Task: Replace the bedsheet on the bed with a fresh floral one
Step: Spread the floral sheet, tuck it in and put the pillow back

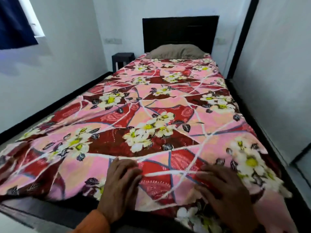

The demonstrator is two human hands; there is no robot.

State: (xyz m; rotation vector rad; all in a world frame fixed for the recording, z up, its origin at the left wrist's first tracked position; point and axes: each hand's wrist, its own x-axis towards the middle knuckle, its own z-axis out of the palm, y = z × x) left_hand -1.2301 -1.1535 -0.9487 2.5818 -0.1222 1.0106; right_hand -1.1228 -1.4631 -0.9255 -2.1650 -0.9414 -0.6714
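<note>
Both hands [121, 187] press the floral bedsheet [151, 115], running lengthwise toward headboard [180, 32].

Matt printed cloth bedsheet [151, 115], soft brown fabric pillow [175, 51], dark wooden headboard [180, 31].

Both hands flat on floral sheet at foot of bed.

Floral sheet [151, 115] (pink/red w/ white-yellow flowers) covers the bed [42, 211] from foot to pillow, wrinkled at near-left corner, hanging over near edge. Left hand [120, 185] & right hand [225, 195] lie side by side but apart, palms down, fingers spread, pressing the sheet near the foot edge; orange sleeve [94, 222] on left wrist. Brown pillow [175, 51] at far end against dark headboard [180, 31]. Small dark stool [122, 59] beside bed, far left. Blue curtain [15, 22] top left on white wall.
</note>
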